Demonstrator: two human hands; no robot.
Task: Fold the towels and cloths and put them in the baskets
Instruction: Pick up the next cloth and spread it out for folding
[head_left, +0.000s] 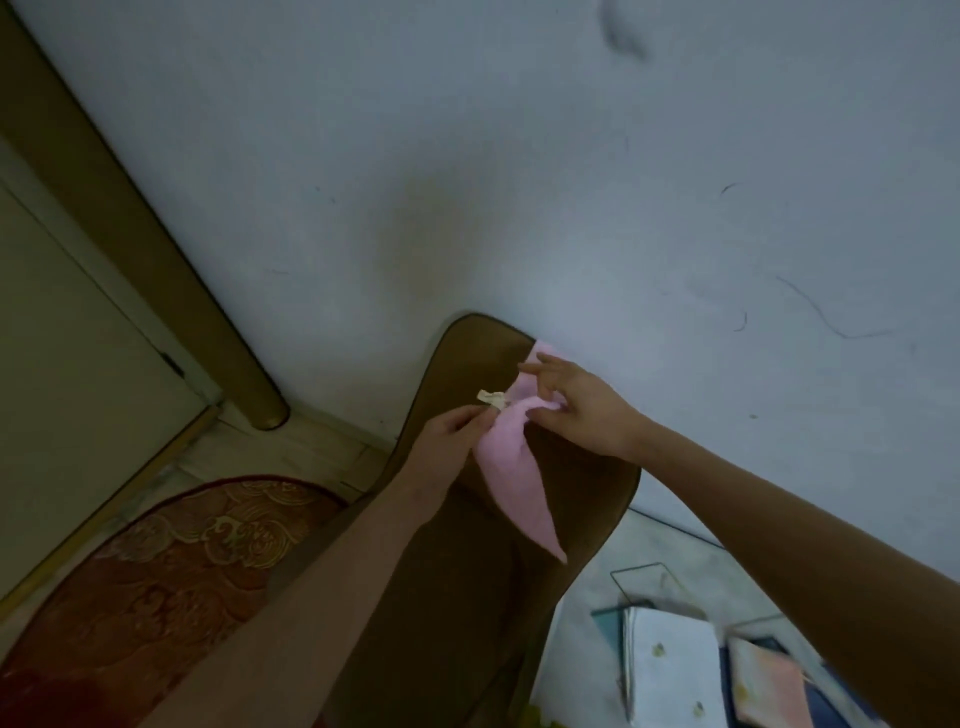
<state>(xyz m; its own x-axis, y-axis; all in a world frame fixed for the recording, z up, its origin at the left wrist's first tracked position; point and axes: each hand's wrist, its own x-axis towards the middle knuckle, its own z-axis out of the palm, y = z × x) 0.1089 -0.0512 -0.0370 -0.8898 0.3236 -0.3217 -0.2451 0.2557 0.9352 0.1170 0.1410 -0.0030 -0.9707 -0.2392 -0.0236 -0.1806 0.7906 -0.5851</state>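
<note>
A pink cloth (511, 467) hangs in front of a brown chair back (467, 364), its long point trailing down to the right. My left hand (452, 431) pinches the cloth's upper edge beside a small cream label (492, 399). My right hand (576, 400) pinches the cloth a little higher and to the right, where the fabric bunches. A wire basket (660, 577) stands on the floor at the lower right, with a folded white cloth (670, 665) and a folded peach cloth (769, 686) lying in or beside it.
The brown chair seat (447, 597) fills the lower middle. A red patterned rug (171, 566) lies at the lower left. A pale wall (519, 182) stands close behind, and a door frame (130, 223) runs down the left.
</note>
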